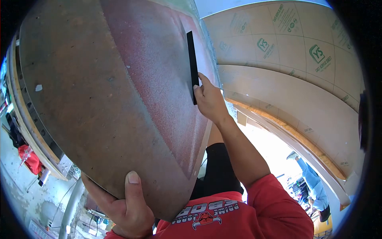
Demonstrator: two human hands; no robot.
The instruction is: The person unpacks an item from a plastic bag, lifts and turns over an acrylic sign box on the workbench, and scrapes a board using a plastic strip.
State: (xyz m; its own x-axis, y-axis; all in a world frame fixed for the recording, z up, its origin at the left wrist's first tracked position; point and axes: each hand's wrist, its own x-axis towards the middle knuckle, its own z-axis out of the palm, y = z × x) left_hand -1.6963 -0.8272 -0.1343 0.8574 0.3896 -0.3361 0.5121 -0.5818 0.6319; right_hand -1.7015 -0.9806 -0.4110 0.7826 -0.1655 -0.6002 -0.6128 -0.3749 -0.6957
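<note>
A large curved panel [91,95] fills the left and middle of the head view, brown on its left part and dusty red and grey [159,75] on its right part. My left hand [133,207] grips the panel's lower edge, thumb on the surface and fingers behind it. Farther up, my right hand [209,97] holds a long, thin black bar [192,59] between thumb and fingers. The bar lies lengthwise against the red-grey surface, near the panel's right side.
Sheets covered in printed brown paper [278,47] stand at the right, above a wooden edge [294,135]. Another person in blue [314,183] is at the lower right. A red cloth item [30,159] hangs at the left, near a curved wooden frame [30,119].
</note>
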